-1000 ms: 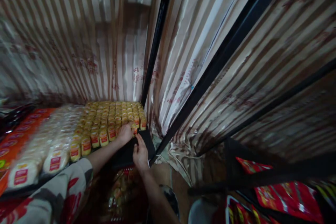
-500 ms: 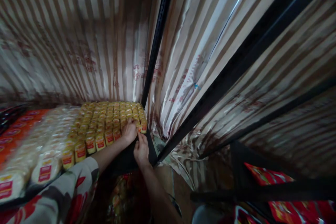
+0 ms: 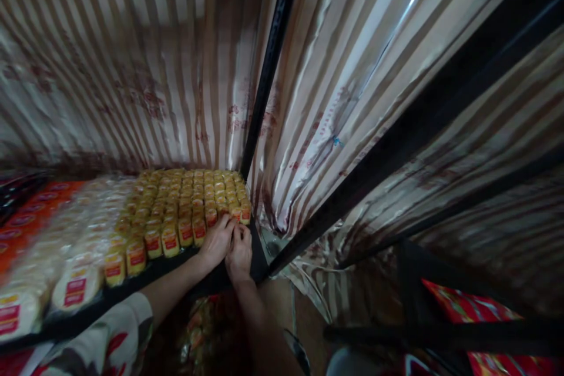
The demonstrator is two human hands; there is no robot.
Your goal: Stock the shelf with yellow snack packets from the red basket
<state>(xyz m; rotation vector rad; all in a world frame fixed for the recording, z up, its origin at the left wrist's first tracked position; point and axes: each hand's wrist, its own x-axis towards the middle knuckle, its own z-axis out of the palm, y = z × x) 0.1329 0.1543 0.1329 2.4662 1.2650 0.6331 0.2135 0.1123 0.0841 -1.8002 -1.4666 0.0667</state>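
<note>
We find the small packs (image 3: 176, 211) on the shelf (image 3: 259, 252) at 11 o'clock, the round packs (image 3: 77, 288) left of them at 10, the curtain (image 3: 176, 70) behind both, and the packets (image 3: 467, 302) at 3.

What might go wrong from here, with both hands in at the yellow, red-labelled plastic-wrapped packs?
The left hand and right hand crowd the front row, so a knuckle could tip neighbouring yellow packs. That row stands near the flat black shelf's edge; a toppled pack may drop off.
</note>
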